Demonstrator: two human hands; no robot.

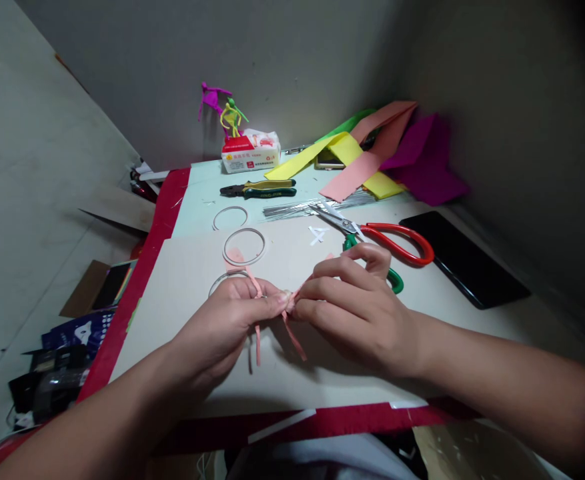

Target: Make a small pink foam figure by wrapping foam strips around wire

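Between my two hands, above the pale board, is a small figure of twisted pink paper (293,337) with thin limbs hanging down. My left hand (242,307) is closed, thumb and fingers pinching the figure near its middle. From the right, my right hand (355,303) pinches the same figure, its fingers bent over the part beside my left thumb. The spot where the fingertips meet hides the figure's centre. A metal ring (243,247) lies on the board just beyond my left hand. Green-handled scissors (396,281) are partly covered by my right hand.
Red-handled scissors (397,243) and a black phone (465,257) lie at the right. Farther back are pliers (259,189), thin wires (295,210), folded coloured paper strips (352,175), and a tissue pack (252,157) beside small purple, yellow and green figures (231,118).
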